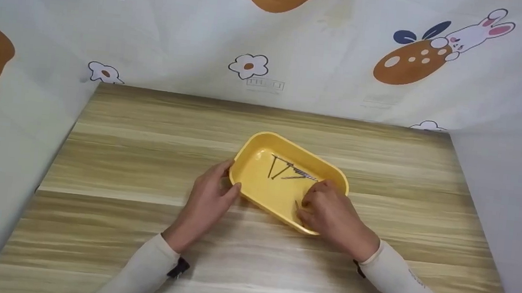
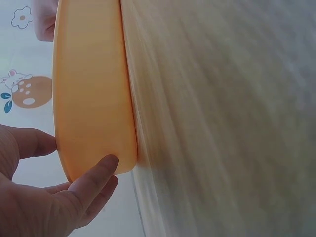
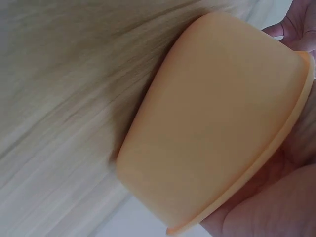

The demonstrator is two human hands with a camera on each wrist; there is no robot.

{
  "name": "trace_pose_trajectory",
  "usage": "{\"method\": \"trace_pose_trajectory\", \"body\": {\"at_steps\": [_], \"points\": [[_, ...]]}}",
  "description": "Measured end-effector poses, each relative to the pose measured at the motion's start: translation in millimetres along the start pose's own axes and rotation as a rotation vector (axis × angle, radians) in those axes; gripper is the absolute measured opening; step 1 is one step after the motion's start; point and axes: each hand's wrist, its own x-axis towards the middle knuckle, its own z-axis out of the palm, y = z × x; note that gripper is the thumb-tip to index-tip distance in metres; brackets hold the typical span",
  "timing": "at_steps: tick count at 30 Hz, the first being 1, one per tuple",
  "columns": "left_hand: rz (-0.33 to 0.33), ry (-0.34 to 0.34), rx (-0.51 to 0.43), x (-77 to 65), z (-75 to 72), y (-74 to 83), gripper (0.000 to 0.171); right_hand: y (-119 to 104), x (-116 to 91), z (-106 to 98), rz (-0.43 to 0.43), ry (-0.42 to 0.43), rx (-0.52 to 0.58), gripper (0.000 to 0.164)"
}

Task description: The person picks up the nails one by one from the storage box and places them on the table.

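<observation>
A yellow plastic tray [image 1: 256, 194] sits at an angle on the wooden table. My left hand [image 1: 210, 196] holds its left corner, and in the left wrist view the fingers [image 2: 94, 180] lie against the outer wall with the thumb at the rim. Several thin dark nails [image 1: 294, 170] lie loose toward the tray's far side. My right hand [image 1: 331, 213] reaches over the near right rim with curled fingers. It pinches a nail [image 1: 297, 205], whose thin end shows beside the thumb; the rest is hidden. The tray's outer wall [image 3: 212, 113] blocks the fingertips in the right wrist view.
The wood-grain table [image 1: 147, 135] extends around the tray on all sides. A pale printed sheet [image 1: 194, 39] with flowers and a rabbit stands as a wall behind the table and along both sides.
</observation>
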Motion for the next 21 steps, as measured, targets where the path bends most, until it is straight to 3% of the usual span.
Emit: {"method": "trace_pose_trajectory", "body": {"at_steps": [8, 21], "points": [[-0.006, -0.01, -0.04, 0.4, 0.3, -0.1, 0.058, -3, 8, 2, 0.006, -0.028, -0.026, 0.02], [0.028, 0.01, 0.015, 0.0, -0.6, -0.5, 0.058, -6, 14, 3, -0.024, -0.069, -0.082, 0.032]]}}
